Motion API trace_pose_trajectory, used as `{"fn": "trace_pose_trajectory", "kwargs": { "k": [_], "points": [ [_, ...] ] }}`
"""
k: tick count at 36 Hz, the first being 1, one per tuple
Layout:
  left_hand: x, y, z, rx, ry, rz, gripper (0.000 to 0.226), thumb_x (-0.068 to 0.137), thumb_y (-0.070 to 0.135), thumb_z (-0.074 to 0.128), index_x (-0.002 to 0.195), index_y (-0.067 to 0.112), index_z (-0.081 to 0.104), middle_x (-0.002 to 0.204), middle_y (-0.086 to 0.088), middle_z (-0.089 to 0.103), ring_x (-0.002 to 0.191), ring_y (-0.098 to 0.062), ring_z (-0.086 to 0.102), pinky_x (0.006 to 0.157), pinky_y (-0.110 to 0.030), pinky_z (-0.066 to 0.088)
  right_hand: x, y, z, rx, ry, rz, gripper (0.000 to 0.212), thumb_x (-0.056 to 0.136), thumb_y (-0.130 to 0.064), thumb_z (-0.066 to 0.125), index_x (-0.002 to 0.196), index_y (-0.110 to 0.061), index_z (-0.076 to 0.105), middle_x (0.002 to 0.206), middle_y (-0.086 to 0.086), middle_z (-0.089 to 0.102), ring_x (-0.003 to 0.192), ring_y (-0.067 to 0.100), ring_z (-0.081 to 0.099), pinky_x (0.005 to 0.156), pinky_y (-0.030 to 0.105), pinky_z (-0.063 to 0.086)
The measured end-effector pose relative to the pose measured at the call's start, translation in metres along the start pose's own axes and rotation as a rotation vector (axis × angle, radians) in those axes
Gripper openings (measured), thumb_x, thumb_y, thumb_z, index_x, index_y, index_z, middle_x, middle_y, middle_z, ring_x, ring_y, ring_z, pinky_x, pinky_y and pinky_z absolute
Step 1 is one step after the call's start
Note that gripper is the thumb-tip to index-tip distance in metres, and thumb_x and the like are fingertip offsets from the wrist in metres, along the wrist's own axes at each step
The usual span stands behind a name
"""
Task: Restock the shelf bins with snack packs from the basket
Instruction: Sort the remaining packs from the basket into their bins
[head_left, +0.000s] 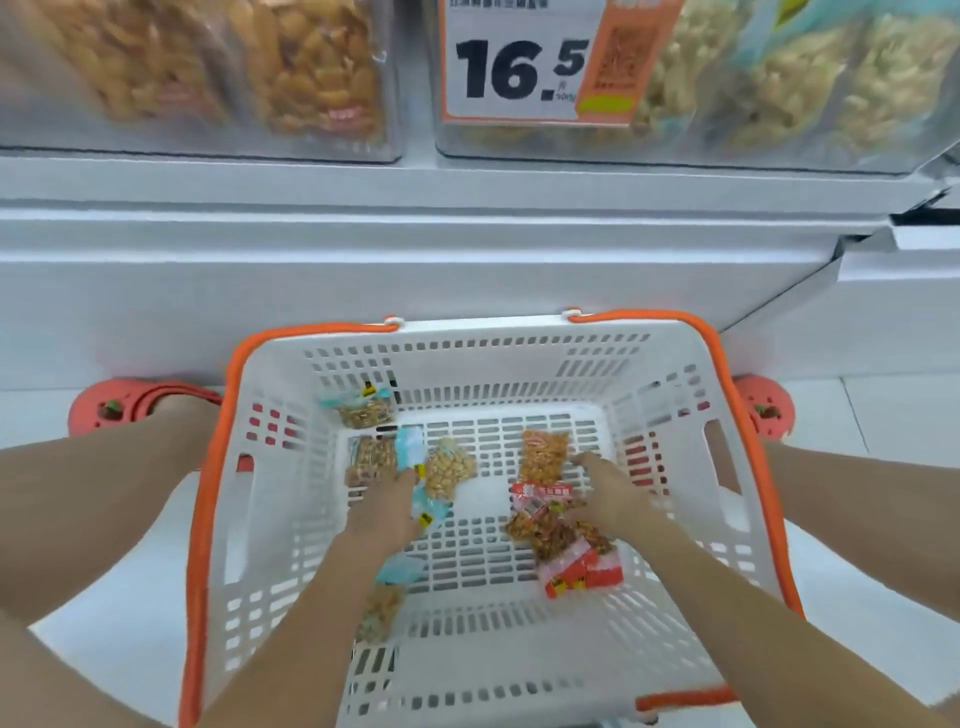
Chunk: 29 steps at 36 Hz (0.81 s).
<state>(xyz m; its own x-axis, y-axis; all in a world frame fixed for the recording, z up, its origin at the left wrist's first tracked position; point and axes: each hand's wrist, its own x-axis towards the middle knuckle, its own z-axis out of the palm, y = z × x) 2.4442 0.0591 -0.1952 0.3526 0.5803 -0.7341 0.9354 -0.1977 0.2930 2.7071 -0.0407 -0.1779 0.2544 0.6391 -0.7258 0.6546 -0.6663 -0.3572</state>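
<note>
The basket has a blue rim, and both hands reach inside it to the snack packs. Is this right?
Not quite. In the head view the basket has an orange rim, not blue. Both hands, left and right, do reach inside to the snack packs.

Floor (857, 597): white, glossy, pale tiles w/ faint seam at right. Shelf unit base (363, 270): white panel, far side, full width; stepped ledge above. Price card (514, 67): white/orange, read "16.5". Lighting: bright, even.
</note>
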Motion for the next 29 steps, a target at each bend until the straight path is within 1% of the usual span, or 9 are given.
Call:
{"fn": "trace_pose_trajectory", "kwargs": {
  "k": [2,4,8,11,14,17,21,26,29],
  "points": [
    [0.005,-0.005,0.009,0.007,0.008,-0.013,0.059,0.088,0.023,0.065,0.138,0.013,0.035,0.137,-0.010,0.040,0.109,-0.025,0.054,0.085,-0.036,0.049,0.004,0.005,0.010,-0.091,-0.054,0.043,0.072,0.081,-0.020,0.077,0.140,-0.013,0.038,0.140,0.007,0.048,0.122,0.022,0.051,0.083,0.024,0.043],
    [0.010,-0.006,0.014,-0.019,0.027,-0.037,0.059,0.087,0.024,0.067,0.135,0.013,0.036,0.135,-0.010,0.039,0.102,-0.025,0.057,0.076,-0.033,0.047,0.006,0.010,0.019,-0.225,-0.082,0.073,0.075,0.079,-0.029,0.078,0.140,-0.012,0.038,0.139,0.009,0.048,0.124,0.025,0.049,0.094,0.029,0.044],
    [0.021,0.001,0.017,-0.019,0.111,-0.052,0.046,0.084,0.021,0.070,0.121,0.013,0.042,0.124,-0.011,0.048,0.103,-0.026,0.054,0.078,-0.036,0.048,0.007,0.023,0.031,-0.393,-0.023,0.079,0.084,0.077,-0.022,0.078,0.144,-0.016,0.029,0.153,0.010,0.024,0.142,0.036,0.021,0.112,0.045,0.031],
    [0.023,0.015,0.017,0.026,0.131,-0.018,0.042,0.089,0.016,0.062,0.126,0.012,0.044,0.126,-0.012,0.046,0.104,-0.028,0.054,0.078,-0.036,0.049,0.008,0.030,0.033,-0.340,0.006,0.043,0.068,0.077,-0.012,0.072,0.136,-0.018,0.039,0.139,0.009,0.041,0.125,0.031,0.042,0.104,0.040,0.040],
    [0.024,0.037,0.022,0.134,0.171,0.142,0.044,0.090,0.009,0.057,0.131,0.013,0.041,0.132,-0.009,0.043,0.113,-0.026,0.049,0.085,-0.034,0.046,0.012,0.032,0.027,-0.284,-0.023,0.064,0.061,0.074,-0.015,0.079,0.127,-0.019,0.049,0.129,0.007,0.050,0.116,0.026,0.050,0.096,0.034,0.046],
    [0.027,0.065,0.034,0.326,0.142,0.417,0.061,0.086,0.002,0.059,0.140,0.015,0.032,0.138,-0.007,0.037,0.128,-0.028,0.036,0.102,-0.038,0.035,0.017,0.036,0.017,-0.149,-0.085,0.110,0.060,0.073,-0.017,0.082,0.127,-0.014,0.055,0.131,0.007,0.054,0.118,0.023,0.052,0.090,0.024,0.041],
    [0.035,0.089,0.053,0.594,0.117,0.710,0.070,0.086,0.003,0.059,0.146,0.013,0.023,0.146,-0.007,0.031,0.134,-0.026,0.030,0.105,-0.039,0.029,0.019,0.040,0.002,-0.024,-0.117,0.143,0.061,0.081,-0.016,0.077,0.136,-0.009,0.052,0.143,0.008,0.048,0.129,0.025,0.046,0.101,0.030,0.039],
    [0.037,0.097,0.071,0.542,0.021,0.661,0.082,0.088,0.014,0.064,0.151,0.011,0.012,0.149,-0.008,0.027,0.135,-0.027,0.030,0.103,-0.038,0.033,0.013,0.046,0.000,0.149,-0.103,0.190,0.058,0.080,-0.015,0.078,0.133,-0.009,0.055,0.134,0.011,0.056,0.116,0.027,0.058,0.095,0.042,0.051],
    [0.036,0.103,0.075,0.376,-0.012,0.609,0.082,0.083,0.004,0.065,0.149,0.014,0.018,0.146,-0.009,0.031,0.131,-0.028,0.035,0.097,-0.036,0.041,0.013,0.049,0.004,0.267,-0.082,0.210,0.050,0.080,-0.019,0.079,0.126,-0.011,0.061,0.124,0.012,0.063,0.103,0.026,0.065,0.086,0.041,0.057]
  ]
}}
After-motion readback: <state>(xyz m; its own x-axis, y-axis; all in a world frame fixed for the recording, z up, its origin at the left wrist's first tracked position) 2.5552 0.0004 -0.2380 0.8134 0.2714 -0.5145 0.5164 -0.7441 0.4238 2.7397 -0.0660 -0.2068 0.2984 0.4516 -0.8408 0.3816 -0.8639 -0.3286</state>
